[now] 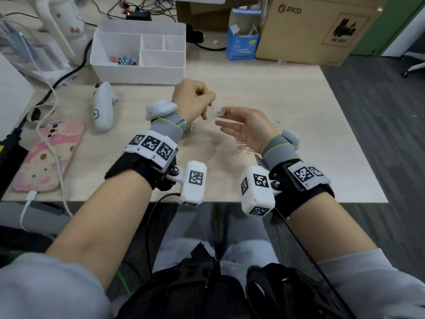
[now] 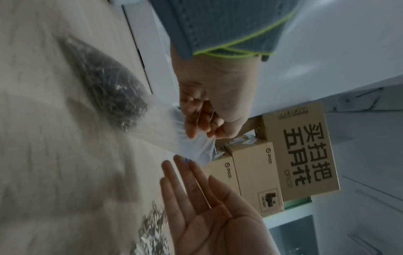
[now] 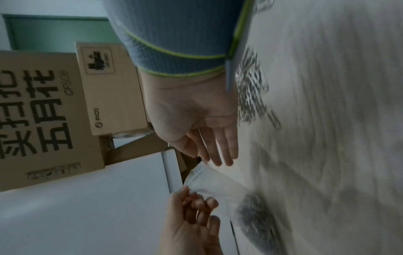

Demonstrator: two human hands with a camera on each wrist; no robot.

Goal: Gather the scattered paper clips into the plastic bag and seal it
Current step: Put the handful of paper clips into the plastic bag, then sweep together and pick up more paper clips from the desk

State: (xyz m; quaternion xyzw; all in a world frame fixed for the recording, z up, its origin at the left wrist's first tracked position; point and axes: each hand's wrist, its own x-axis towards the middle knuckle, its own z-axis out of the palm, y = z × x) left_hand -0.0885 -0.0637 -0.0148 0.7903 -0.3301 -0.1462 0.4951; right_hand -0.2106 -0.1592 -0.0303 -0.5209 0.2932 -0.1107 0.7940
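A clear plastic bag (image 2: 187, 143) hangs from my left hand (image 1: 207, 107), whose curled fingers pinch its top rim above the table. A dark mass of paper clips (image 2: 109, 86) fills the bag's bottom, which rests on the table. My right hand (image 1: 223, 120) is open, palm up, with straight fingers (image 3: 220, 151) just beside the bag's mouth (image 3: 202, 167). A pile of loose paper clips (image 1: 242, 149) lies on the table under my right wrist, blurred in the right wrist view as loose clips (image 3: 250, 89).
A white divided organizer (image 1: 138, 73) with coloured binder clips (image 1: 124, 61) stands behind the hands. A white controller (image 1: 103, 109), a pink-cased phone (image 1: 46, 157) and cables lie left. A cardboard box (image 1: 310, 31) and blue box (image 1: 242, 44) stand at the back right.
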